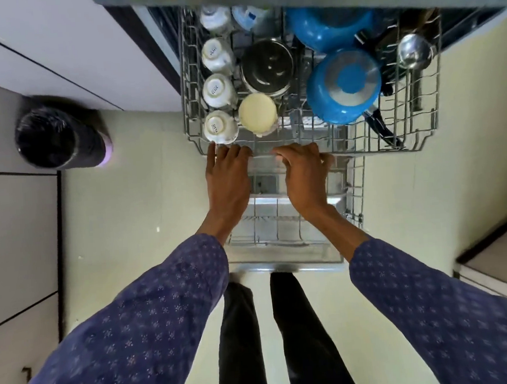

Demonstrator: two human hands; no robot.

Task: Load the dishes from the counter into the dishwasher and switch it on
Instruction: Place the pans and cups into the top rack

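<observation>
Grey wire upper rack (312,150) directly ahead; left hand (228,175), right hand (305,173) fingers curled over front rail, equally near.

Bright, even light, soft shadows. Glare on ladle (412,51) and blue pan (343,85). Wide-angle bend at edges. Sleeves (130,335) and bin (59,136) motion-blurred; rack (312,145) centre fairly sharp.
</observation>
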